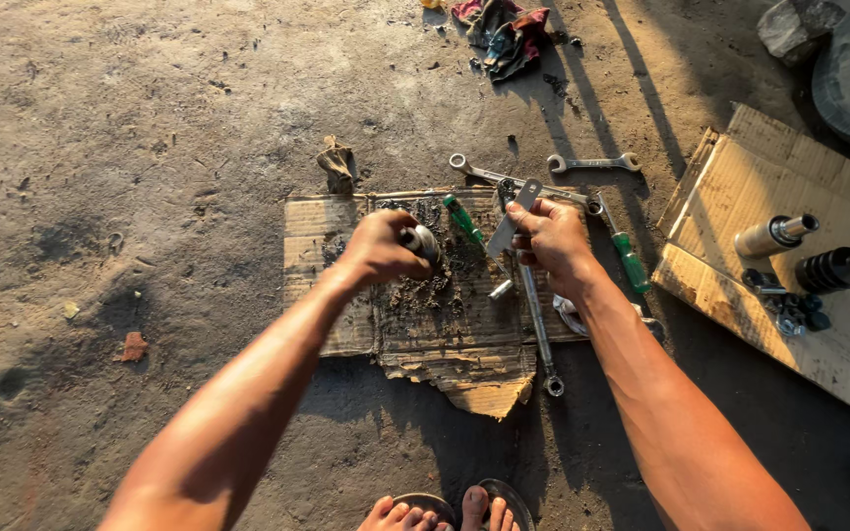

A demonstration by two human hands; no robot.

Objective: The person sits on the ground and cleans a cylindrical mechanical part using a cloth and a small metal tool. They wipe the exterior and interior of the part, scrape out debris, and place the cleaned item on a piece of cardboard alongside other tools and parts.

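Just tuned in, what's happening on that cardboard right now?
A person crouches over a greasy sheet of cardboard on the dirt floor. The left hand grips a small round metal part, and the right hand holds a flat metal blade angled toward it. Wrenches and green-handled screwdrivers lie around the hands. More cylindrical parts sit on a second cardboard at right.

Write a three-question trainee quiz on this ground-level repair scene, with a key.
1. True or false: the left hand grips a round metal part.
2. What does the right hand hold? A) flat metal blade B) hammer C) rag
3. What are both hands working over?

Key:
1. True.
2. A.
3. A torn, dirty sheet of cardboard on the ground, with a green-handled screwdriver and a long spanner lying on it.
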